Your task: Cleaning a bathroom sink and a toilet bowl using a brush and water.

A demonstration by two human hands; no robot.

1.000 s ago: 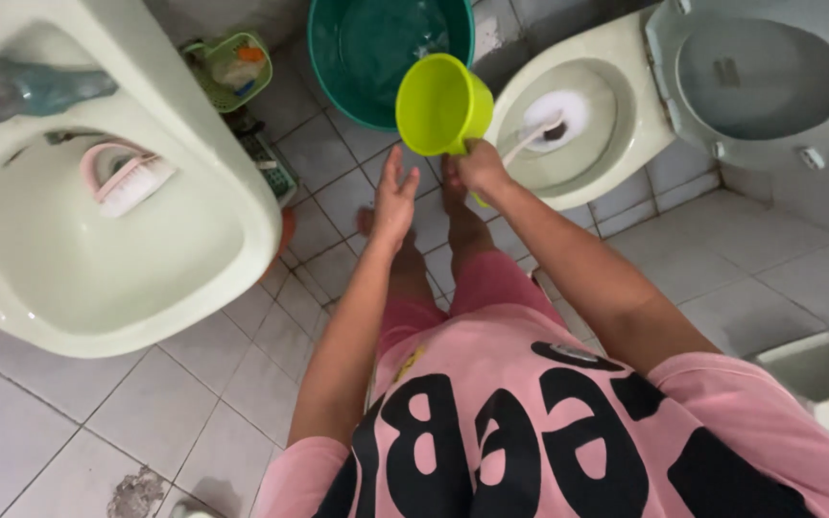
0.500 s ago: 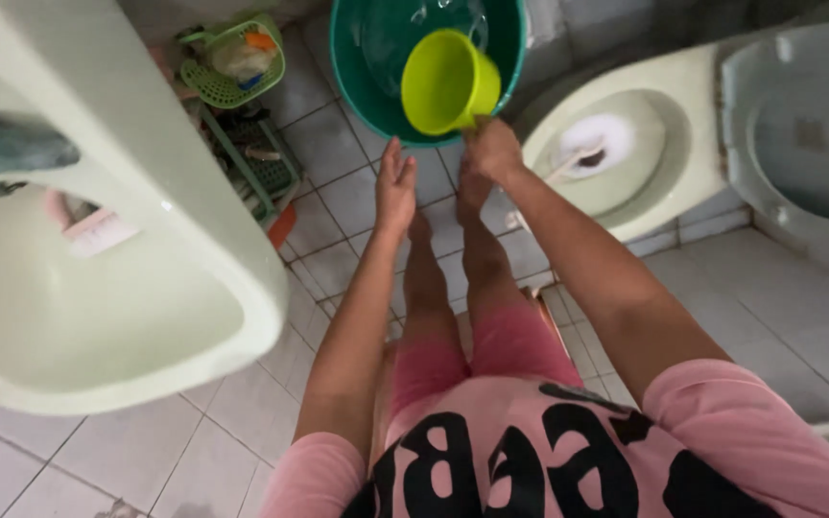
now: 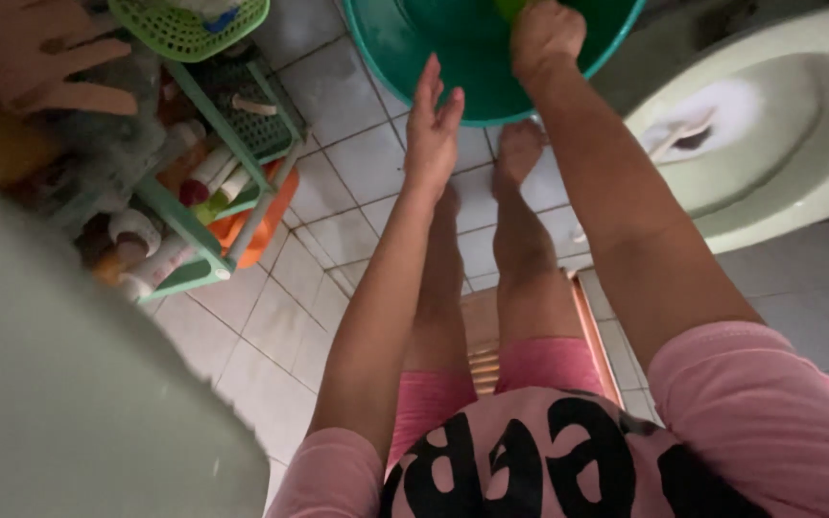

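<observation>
Right hand (image 3: pixel 544 36) clamped on green scoop (image 3: pixel 510 8) over teal basin (image 3: pixel 386 48); left hand (image 3: pixel 431 129) spread, holding nothing.

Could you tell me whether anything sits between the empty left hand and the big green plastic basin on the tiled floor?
Nothing visible does. The left hand hangs open, fingers straight, just short of the big green plastic basin's rim, with only bare white floor tiles under it. The right hand is already over the basin, closed on a yellow-green plastic scoop, mostly out of frame.

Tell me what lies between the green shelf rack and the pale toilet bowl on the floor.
In the head view, between the green shelf rack and the pale toilet bowl lie white floor tiles, the person's bare feet and the round green plastic basin.
</observation>
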